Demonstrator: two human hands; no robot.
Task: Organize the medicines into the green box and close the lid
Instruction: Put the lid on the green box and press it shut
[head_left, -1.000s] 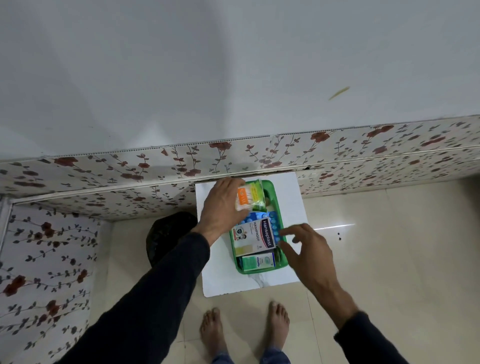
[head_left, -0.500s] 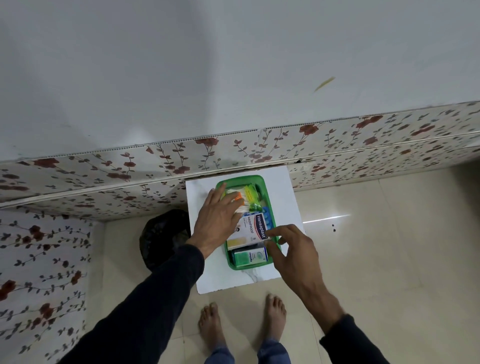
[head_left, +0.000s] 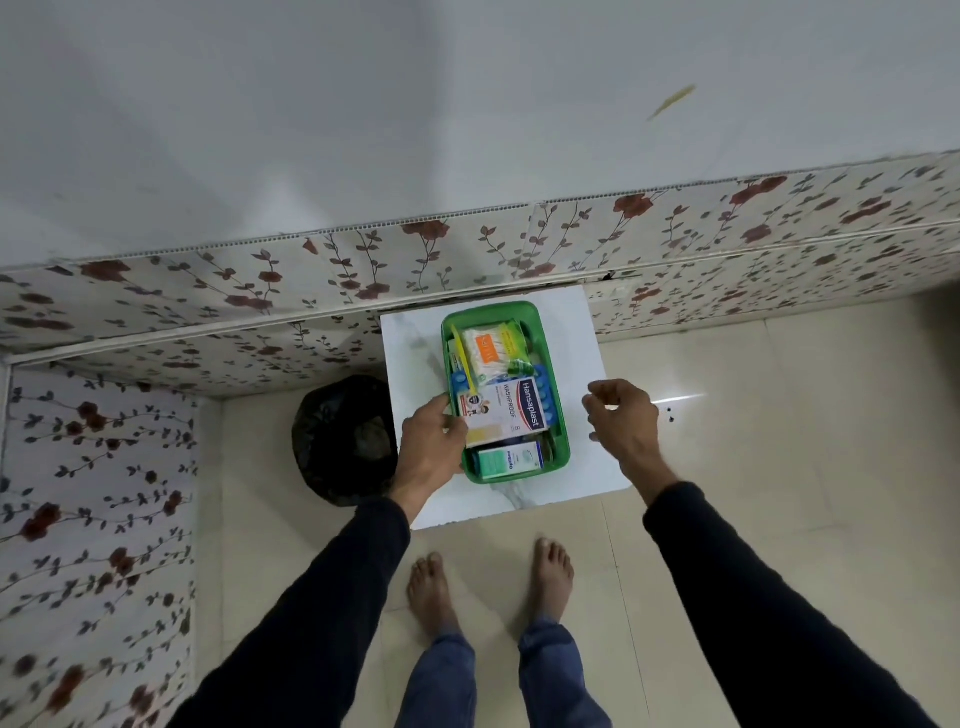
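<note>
You are standing over a small white table (head_left: 571, 467) with the green box (head_left: 558, 415) sitting on it, near the back edge by the flowery wall. The medicines are lying inside: a bag of cotton buds (head_left: 491, 351) at the far end, a Hansaplast plaster box (head_left: 506, 418) in the middle on top of a blue pill strip (head_left: 543, 395), and a small green carton (head_left: 509, 460) at the near end.

Your left hand (head_left: 428, 447) is resting at the left side of the box, with its fingers touching the plaster box edge, maybe pinching it, though that is hard to tell from here. Your right hand (head_left: 621, 421) is hovering off to the right, holding nothing, with its fingers loosely curled and apart.

These packs are looking light and easy to shift. The cartons are stiff, so you can be pushing them by their edges. The cotton bud bag is soft and slippery, so press it flat from above. The plastic box is light too and may be sliding, so hold its rim.

No lid is showing in this view. There is bare table on both sides for your hands, less at the back. A black bin (head_left: 343, 441) is sitting on the floor just left of the table.
</note>
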